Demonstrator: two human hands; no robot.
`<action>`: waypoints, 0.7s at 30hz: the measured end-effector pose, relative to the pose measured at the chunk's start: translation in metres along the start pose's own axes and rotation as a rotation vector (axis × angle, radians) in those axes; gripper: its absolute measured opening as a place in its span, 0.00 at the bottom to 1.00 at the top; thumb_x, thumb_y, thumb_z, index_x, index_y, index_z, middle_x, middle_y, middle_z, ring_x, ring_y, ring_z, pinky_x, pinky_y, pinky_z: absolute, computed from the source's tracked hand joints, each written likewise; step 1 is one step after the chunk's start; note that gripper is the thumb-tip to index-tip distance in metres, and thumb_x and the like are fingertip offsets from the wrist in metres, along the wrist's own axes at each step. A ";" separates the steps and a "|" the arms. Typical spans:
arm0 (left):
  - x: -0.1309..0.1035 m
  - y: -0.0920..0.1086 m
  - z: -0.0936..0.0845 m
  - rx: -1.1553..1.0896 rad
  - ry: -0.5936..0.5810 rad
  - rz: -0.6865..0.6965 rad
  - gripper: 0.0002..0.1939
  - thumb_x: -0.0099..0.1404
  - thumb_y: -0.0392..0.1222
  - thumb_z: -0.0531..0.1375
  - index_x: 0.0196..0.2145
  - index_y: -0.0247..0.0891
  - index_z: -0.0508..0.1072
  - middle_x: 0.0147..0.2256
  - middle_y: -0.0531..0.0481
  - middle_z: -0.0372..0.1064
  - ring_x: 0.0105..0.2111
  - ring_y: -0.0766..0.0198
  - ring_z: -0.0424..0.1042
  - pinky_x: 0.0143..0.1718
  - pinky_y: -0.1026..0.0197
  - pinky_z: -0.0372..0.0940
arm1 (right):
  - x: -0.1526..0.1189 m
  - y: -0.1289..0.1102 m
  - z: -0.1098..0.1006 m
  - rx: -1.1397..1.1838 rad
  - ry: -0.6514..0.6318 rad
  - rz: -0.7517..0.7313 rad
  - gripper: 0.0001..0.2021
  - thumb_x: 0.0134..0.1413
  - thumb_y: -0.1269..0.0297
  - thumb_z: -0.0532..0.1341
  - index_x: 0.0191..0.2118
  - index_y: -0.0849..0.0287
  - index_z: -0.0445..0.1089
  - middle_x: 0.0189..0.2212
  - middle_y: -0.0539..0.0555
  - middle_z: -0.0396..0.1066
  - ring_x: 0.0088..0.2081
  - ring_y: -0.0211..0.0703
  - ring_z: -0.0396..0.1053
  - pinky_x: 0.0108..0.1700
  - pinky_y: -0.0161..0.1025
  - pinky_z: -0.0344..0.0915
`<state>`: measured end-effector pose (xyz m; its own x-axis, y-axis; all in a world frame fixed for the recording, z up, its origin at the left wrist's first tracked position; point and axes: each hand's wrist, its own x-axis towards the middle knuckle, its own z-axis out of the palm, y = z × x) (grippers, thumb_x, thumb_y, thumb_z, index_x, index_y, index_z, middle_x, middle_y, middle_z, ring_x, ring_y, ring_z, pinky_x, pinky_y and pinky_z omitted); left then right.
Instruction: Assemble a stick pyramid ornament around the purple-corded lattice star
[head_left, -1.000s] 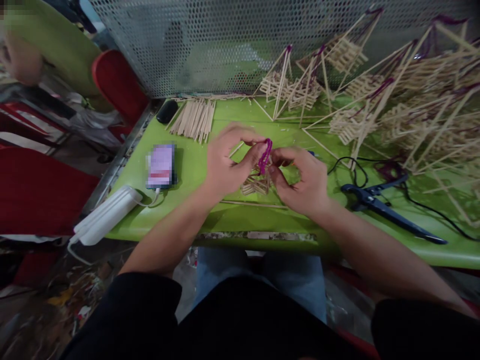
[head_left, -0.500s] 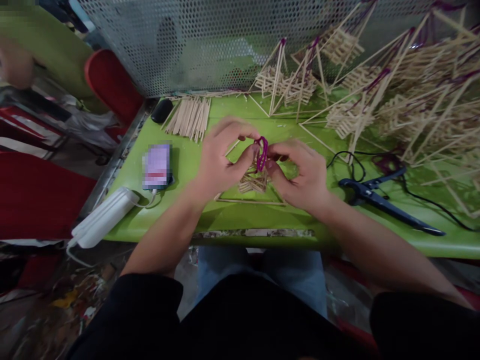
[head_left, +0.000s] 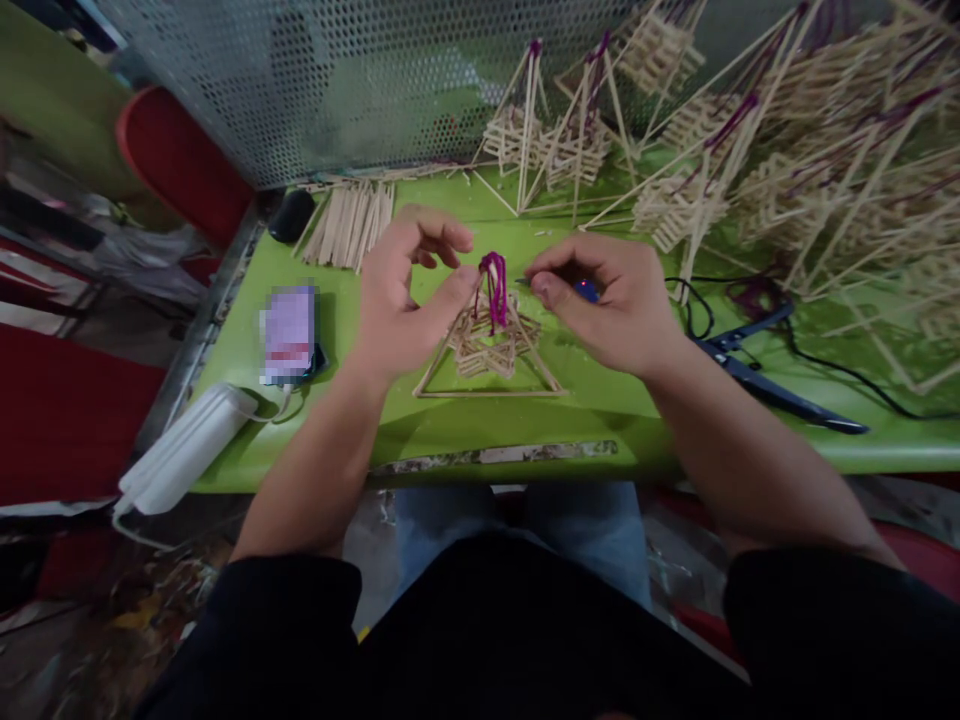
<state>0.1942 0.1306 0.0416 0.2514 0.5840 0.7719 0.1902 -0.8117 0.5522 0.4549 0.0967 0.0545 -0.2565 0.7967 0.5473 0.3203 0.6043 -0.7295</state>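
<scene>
Litter is scattered over the floor (head_left: 135,620) at the left, below the counter (head_left: 420,430). Green and shiny, the counter has a worn strip (head_left: 495,455) along its near edge. A long white block (head_left: 187,450) lies on its left corner, with a white cord (head_left: 286,402) going to a phone (head_left: 289,335). Just past the strip, in the middle, stands a stick frame (head_left: 487,394) with purple string (head_left: 496,290) at its top. Left of it, the left hand (head_left: 397,305) has its grip apart, thumb tip right by the string; I can't tell if they touch. On the other side, the right hand (head_left: 615,305) has its grip pinched on a small dark thing (head_left: 523,282), too tiny to name. Dark blue cutters (head_left: 780,390) lie farther right. Farther back are loose sticks (head_left: 349,225) and many more stick frames (head_left: 679,210). Behind them stands a metal screen (head_left: 360,80) full of holes.
</scene>
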 end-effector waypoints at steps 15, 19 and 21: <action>0.000 0.005 0.004 0.078 0.001 0.000 0.18 0.80 0.63 0.67 0.47 0.47 0.84 0.36 0.50 0.79 0.34 0.63 0.77 0.34 0.56 0.72 | 0.009 0.018 -0.019 -0.133 -0.245 0.215 0.25 0.72 0.41 0.70 0.31 0.56 0.76 0.23 0.48 0.68 0.26 0.38 0.60 0.31 0.44 0.57; 0.004 0.002 -0.005 0.139 0.103 0.030 0.16 0.82 0.60 0.66 0.47 0.47 0.83 0.35 0.52 0.78 0.31 0.66 0.75 0.30 0.56 0.67 | 0.008 0.030 -0.023 -0.137 -0.213 0.228 0.23 0.74 0.43 0.70 0.32 0.56 0.78 0.24 0.51 0.73 0.27 0.40 0.63 0.31 0.43 0.60; 0.007 -0.001 -0.010 0.146 0.136 0.084 0.12 0.82 0.57 0.67 0.47 0.47 0.82 0.34 0.55 0.76 0.30 0.69 0.72 0.28 0.56 0.65 | 0.008 0.036 -0.024 -0.134 -0.205 0.222 0.23 0.72 0.43 0.71 0.31 0.56 0.78 0.23 0.51 0.74 0.25 0.40 0.64 0.31 0.43 0.61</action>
<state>0.1866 0.1357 0.0495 0.1432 0.4998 0.8542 0.3118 -0.8420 0.4403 0.4864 0.1247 0.0423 -0.3410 0.8984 0.2768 0.5028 0.4231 -0.7538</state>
